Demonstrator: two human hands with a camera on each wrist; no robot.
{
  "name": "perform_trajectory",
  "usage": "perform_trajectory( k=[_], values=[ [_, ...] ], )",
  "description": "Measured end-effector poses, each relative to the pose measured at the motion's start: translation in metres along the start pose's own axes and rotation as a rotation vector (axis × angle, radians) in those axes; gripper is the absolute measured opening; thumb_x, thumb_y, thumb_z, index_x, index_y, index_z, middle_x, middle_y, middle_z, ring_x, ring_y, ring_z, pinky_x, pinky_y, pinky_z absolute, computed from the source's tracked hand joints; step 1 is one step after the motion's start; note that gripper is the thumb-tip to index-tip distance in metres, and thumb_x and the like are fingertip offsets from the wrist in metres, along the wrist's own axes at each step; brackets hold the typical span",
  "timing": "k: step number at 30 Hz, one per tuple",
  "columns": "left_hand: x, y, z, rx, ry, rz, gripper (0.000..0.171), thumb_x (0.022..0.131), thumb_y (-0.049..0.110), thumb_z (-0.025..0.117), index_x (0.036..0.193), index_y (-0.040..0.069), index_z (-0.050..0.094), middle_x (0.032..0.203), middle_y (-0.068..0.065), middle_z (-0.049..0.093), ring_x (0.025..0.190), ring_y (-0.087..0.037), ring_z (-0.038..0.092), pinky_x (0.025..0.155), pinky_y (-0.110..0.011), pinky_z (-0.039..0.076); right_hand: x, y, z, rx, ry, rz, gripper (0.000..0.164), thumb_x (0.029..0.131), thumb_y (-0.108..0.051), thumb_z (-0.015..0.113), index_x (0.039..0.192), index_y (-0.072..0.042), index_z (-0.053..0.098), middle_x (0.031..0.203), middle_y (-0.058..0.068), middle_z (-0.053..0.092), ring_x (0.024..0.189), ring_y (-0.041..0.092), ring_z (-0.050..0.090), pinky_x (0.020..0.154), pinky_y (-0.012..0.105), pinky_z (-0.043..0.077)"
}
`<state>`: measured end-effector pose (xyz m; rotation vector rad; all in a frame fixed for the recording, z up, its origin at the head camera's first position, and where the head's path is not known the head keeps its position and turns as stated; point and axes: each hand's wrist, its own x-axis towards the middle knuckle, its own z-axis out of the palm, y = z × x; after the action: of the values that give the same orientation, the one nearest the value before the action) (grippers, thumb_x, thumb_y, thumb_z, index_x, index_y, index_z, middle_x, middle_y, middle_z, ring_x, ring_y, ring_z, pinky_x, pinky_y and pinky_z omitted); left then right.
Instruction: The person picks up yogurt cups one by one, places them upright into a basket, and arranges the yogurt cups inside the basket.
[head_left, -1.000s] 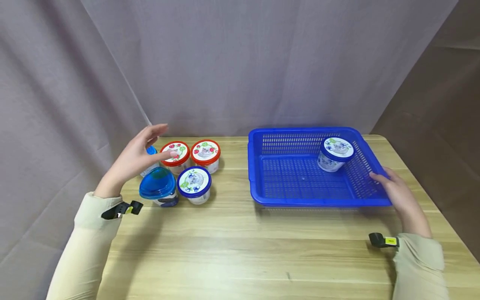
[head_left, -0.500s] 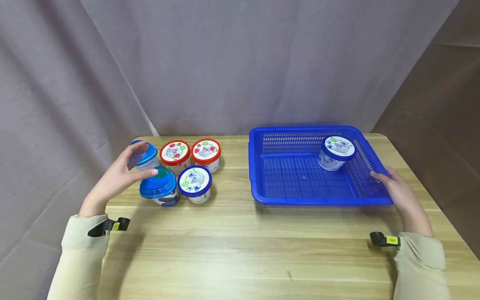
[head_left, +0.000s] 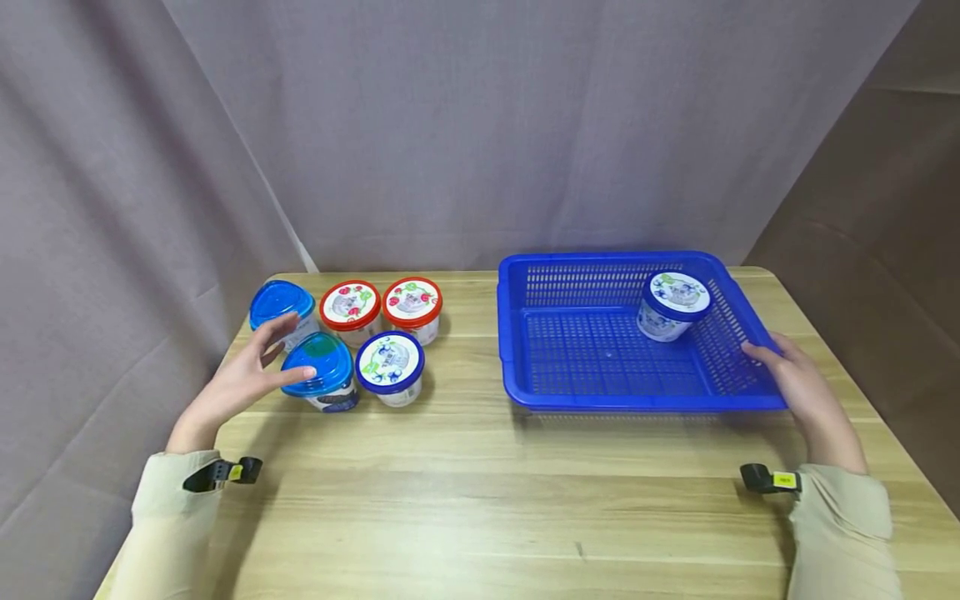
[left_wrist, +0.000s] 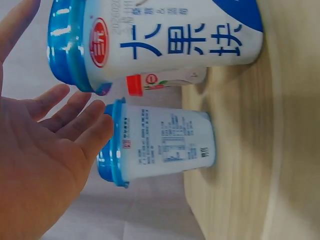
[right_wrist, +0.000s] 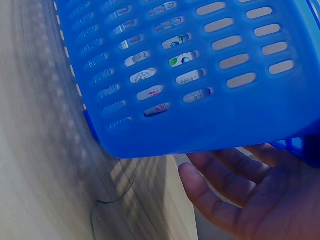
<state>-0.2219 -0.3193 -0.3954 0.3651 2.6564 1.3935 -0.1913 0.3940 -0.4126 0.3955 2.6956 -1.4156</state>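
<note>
My left hand (head_left: pixel 228 396) is at the near blue-lidded tub (head_left: pixel 330 387), its thumb over the lid's left side and its fingers spread behind. In the left wrist view the fingers (left_wrist: pixel 92 125) overlap the lid of the farther blue-lidded tub (left_wrist: pixel 165 142); the nearer one (left_wrist: pixel 185 37) stands large beside the hand. At the far right, my right hand (head_left: pixel 813 400) grips the right rim of the blue plastic basket (head_left: pixel 637 403), thumb inside. A tub with a blueberry-print lid (head_left: pixel 678 296) stands in the basket and shows through its slots in the right wrist view.
Two red-lidded tubs (head_left: pixel 351 302) stand at the back of the left group, with a blueberry-lidded tub (head_left: pixel 390 364) in front. A grey curtain (head_left: pixel 480 133) hangs right behind the wooden table (head_left: pixel 480 500).
From above the left tubs, my left hand has drawn back and lowered, then shifted a little right to the near blue-lidded tub. My right hand and the basket hold nearly still.
</note>
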Motion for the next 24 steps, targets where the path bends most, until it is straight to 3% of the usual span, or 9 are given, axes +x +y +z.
perform_trajectory(
  k=[3, 5, 9, 11, 13, 16, 19, 22, 24],
  values=[
    [0.0, -0.006, 0.002, -0.007, -0.01, -0.013, 0.098, 0.089, 0.025, 0.079, 0.161, 0.009, 0.014, 0.162, -0.023, 0.021, 0.148, -0.046, 0.02, 0.114, -0.063, 0.023, -0.001, 0.0, 0.0, 0.011, -0.004, 0.001, 0.082, 0.104, -0.054, 0.039, 0.158, 0.004, 0.016, 0.146, 0.034, 0.034, 0.112, 0.032, 0.045, 0.104, 0.062, 0.031],
    [-0.001, -0.01, 0.004, -0.014, -0.018, -0.015, 0.097, 0.09, 0.024, 0.079, 0.161, 0.009, 0.014, 0.162, -0.024, 0.021, 0.148, -0.047, 0.02, 0.114, -0.063, 0.024, 0.0, 0.001, 0.0, 0.008, 0.0, -0.008, 0.081, 0.104, -0.053, 0.04, 0.157, 0.005, 0.017, 0.139, 0.029, 0.043, 0.106, 0.024, 0.05, 0.1, 0.051, 0.038],
    [-0.001, -0.016, 0.008, -0.039, -0.027, -0.006, 0.095, 0.091, 0.021, 0.077, 0.161, 0.009, 0.015, 0.162, -0.022, 0.022, 0.148, -0.045, 0.02, 0.114, -0.063, 0.024, 0.001, 0.003, -0.001, 0.032, 0.01, -0.039, 0.077, 0.104, -0.049, 0.045, 0.155, 0.005, 0.024, 0.107, -0.004, 0.058, 0.087, 0.0, 0.054, 0.078, 0.023, 0.044],
    [-0.001, -0.018, 0.009, -0.05, -0.026, 0.0, 0.094, 0.091, 0.02, 0.077, 0.161, 0.009, 0.015, 0.163, -0.021, 0.022, 0.149, -0.044, 0.02, 0.114, -0.063, 0.023, 0.001, 0.003, -0.002, 0.058, 0.011, -0.049, 0.075, 0.104, -0.047, 0.047, 0.154, 0.005, 0.026, 0.097, -0.018, 0.056, 0.083, -0.003, 0.056, 0.073, 0.019, 0.046],
    [-0.001, -0.02, 0.01, -0.063, -0.027, 0.003, 0.094, 0.091, 0.02, 0.077, 0.161, 0.01, 0.015, 0.163, -0.02, 0.022, 0.149, -0.042, 0.019, 0.115, -0.063, 0.022, 0.001, 0.003, -0.002, 0.072, 0.013, -0.051, 0.075, 0.104, -0.047, 0.048, 0.153, 0.005, 0.027, 0.092, -0.023, 0.054, 0.081, -0.003, 0.057, 0.07, 0.017, 0.048],
    [-0.002, -0.023, 0.013, -0.074, -0.034, -0.008, 0.094, 0.092, 0.021, 0.076, 0.162, 0.011, 0.014, 0.164, -0.018, 0.02, 0.149, -0.043, 0.018, 0.115, -0.065, 0.02, 0.0, 0.001, -0.002, 0.06, 0.019, -0.043, 0.076, 0.104, -0.048, 0.047, 0.154, 0.005, 0.026, 0.098, -0.015, 0.055, 0.081, -0.004, 0.056, 0.071, 0.017, 0.047],
    [-0.003, -0.025, 0.016, -0.063, -0.038, -0.033, 0.094, 0.092, 0.024, 0.075, 0.162, 0.013, 0.013, 0.165, -0.019, 0.016, 0.148, -0.046, 0.017, 0.113, -0.068, 0.021, -0.001, 0.0, -0.001, 0.033, 0.019, -0.029, 0.079, 0.104, -0.05, 0.044, 0.155, 0.005, 0.023, 0.117, 0.009, 0.056, 0.087, -0.002, 0.052, 0.077, 0.021, 0.042],
    [-0.004, -0.028, 0.018, -0.048, -0.039, -0.064, 0.095, 0.093, 0.027, 0.075, 0.163, 0.014, 0.012, 0.164, -0.023, 0.015, 0.145, -0.05, 0.021, 0.111, -0.07, 0.025, -0.002, -0.001, 0.0, 0.026, 0.012, -0.011, 0.08, 0.104, -0.052, 0.041, 0.157, 0.004, 0.019, 0.14, 0.03, 0.041, 0.101, 0.015, 0.05, 0.097, 0.04, 0.04],
    [-0.005, -0.029, 0.02, -0.044, -0.036, -0.083, 0.096, 0.092, 0.028, 0.075, 0.163, 0.013, 0.011, 0.162, -0.026, 0.017, 0.143, -0.051, 0.024, 0.11, -0.07, 0.027, -0.003, -0.001, 0.001, 0.035, 0.007, -0.003, 0.08, 0.105, -0.052, 0.039, 0.158, 0.003, 0.016, 0.147, 0.035, 0.032, 0.111, 0.029, 0.046, 0.105, 0.056, 0.033]
  ],
)
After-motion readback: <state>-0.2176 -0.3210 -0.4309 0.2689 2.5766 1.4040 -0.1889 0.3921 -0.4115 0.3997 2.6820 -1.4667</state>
